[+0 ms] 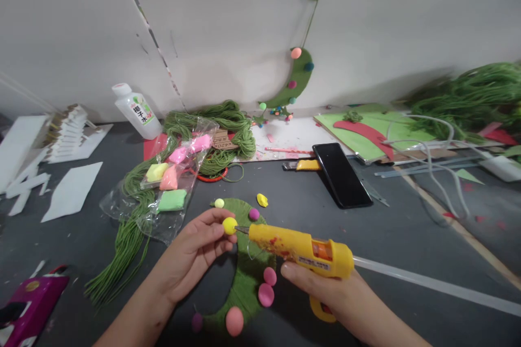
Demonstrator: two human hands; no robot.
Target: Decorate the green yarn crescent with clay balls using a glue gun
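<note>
Between the thumb and fingers of my left hand (199, 246) is a small yellow ball (229, 225). My right hand (325, 290) grips a yellow hot glue gun (301, 246) with a clear glue stick (431, 284) jutting from its back. The gun's metal nozzle points left and meets, or nearly meets, the ball. Under both hands lies a green crescent moon (248, 276), partly hidden by them. Along it sit a pale yellow ball (219, 203), a purple ball (254, 214), two pink balls (266, 294) and a coral ball (235, 321).
A clear bag of coloured clay packs (173, 200) and green cord (122, 260) lie left, near a white bottle (138, 111). A phone (342, 174) and yellow utility knife (307, 165) lie beyond the gun. Another decorated crescent (299, 78) hangs at the wall. White cables (431, 146) curl at right.
</note>
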